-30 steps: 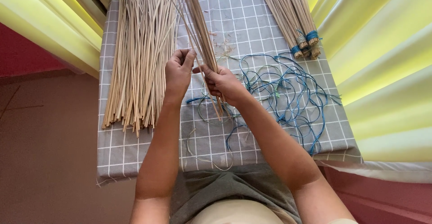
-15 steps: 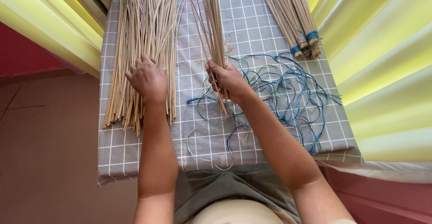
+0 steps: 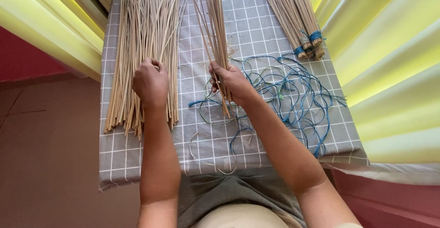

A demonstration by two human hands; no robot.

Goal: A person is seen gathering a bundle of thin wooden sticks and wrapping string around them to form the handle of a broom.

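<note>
In the head view the right hand [image 3: 231, 79] has its fingers closed round a thin bundle of sticks [image 3: 216, 21], held over the grey checked table [image 3: 266, 24]; the left hand [image 3: 150, 81] rests curled on the loose pile of sticks [image 3: 142, 40], though whether its fingers pinch any I cannot tell; blue and green cords [image 3: 293, 90] lie just right of the right fingers, tied bundles [image 3: 298, 17] beyond them; no container shows; gathering looks in hand, and more sticks must join the bundle squarely.
</note>
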